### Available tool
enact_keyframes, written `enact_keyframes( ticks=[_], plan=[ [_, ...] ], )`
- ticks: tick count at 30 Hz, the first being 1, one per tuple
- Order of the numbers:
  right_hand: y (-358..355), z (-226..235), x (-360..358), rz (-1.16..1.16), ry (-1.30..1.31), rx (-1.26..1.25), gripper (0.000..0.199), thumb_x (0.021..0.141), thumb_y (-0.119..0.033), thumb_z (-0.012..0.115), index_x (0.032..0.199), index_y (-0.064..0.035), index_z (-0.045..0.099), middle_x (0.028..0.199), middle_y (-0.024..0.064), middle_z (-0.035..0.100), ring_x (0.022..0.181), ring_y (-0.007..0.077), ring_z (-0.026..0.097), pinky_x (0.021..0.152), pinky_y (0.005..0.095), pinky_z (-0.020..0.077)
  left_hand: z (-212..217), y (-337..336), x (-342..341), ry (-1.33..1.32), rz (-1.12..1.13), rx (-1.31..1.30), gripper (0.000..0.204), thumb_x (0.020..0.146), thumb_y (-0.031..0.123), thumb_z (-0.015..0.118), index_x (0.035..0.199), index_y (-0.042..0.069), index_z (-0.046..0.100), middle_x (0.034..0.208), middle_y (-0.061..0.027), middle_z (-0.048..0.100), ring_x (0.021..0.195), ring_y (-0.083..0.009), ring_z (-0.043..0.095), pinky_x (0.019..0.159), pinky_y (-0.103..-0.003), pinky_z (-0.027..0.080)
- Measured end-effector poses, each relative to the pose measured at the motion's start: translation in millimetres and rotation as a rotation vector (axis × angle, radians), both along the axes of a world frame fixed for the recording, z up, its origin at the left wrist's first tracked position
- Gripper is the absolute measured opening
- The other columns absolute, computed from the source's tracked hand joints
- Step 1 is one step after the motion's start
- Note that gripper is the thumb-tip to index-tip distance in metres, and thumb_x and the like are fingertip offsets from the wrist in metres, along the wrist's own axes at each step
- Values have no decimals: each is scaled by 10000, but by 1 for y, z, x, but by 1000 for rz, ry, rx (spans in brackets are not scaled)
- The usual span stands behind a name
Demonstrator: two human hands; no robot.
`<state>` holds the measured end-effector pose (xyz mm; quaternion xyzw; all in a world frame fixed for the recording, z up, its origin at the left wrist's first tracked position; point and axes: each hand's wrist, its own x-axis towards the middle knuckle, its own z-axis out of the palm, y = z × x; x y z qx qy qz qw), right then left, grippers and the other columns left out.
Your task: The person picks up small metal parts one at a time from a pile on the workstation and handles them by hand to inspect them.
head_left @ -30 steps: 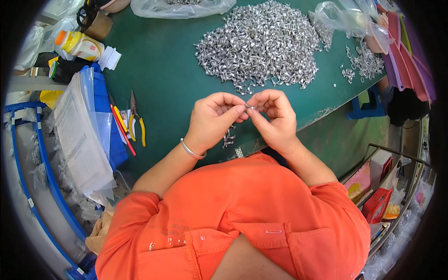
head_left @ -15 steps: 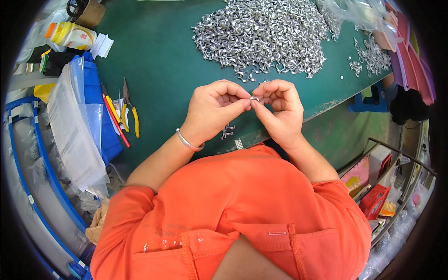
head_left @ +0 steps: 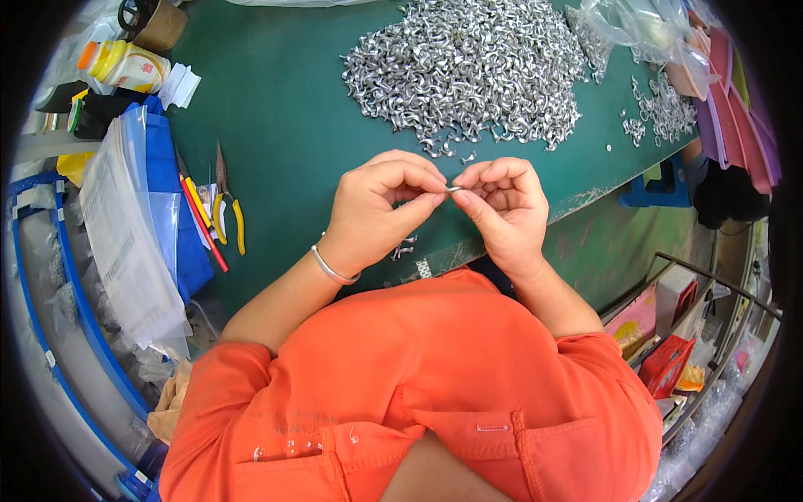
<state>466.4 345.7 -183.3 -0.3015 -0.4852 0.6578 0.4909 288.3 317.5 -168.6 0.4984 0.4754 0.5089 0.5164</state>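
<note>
Between my two hands is a small curved silver metal piece (head_left: 452,189), its ends pinched by the fingertips of each. My left hand (head_left: 376,203), with a silver bangle (head_left: 335,266) at its wrist, has thumb and forefinger closed on one side. The thumb and fingers of my right hand (head_left: 508,209) close on the other side. Just beyond the hands, a large heap of similar curved silver pieces (head_left: 468,71) lies on the green tabletop (head_left: 268,109). Several loose pieces (head_left: 404,248) rest close to my left wrist, partly hidden by that hand.
Yellow-handled pliers (head_left: 226,201) and a red pen (head_left: 213,243) lie at the left beside plastic sleeves (head_left: 134,226). A yellow-lidded jar (head_left: 125,67) lies further back. Small silver rings (head_left: 667,109) are scattered near the right edge. Below that edge stands a blue stool (head_left: 661,186).
The metal piece has turned slightly between my fingertips and looks flatter now. My right fingers have shifted a little. The whole view has moved slightly.
</note>
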Motion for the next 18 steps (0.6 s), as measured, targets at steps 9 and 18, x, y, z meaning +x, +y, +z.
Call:
enact_keyframes(
  ticks=[9,18],
  plan=[
    [2,1,1,40,10,46,379,803,160,635,1074,-28,449,1050,129,585,945,159,600,837,292,511,-2,2,-3,-84,-22,40,133,786,-133,656,843,-13,643,975,-101,619,888,-156,634,761,-253,544],
    [16,-5,17,-117,-349,147,246,824,94,645,1010,-15,528,1002,94,634,899,129,614,769,249,498,14,7,-12,323,-82,122,137,726,-124,644,755,10,642,857,-77,660,822,-149,645,700,-256,528]
  ],
)
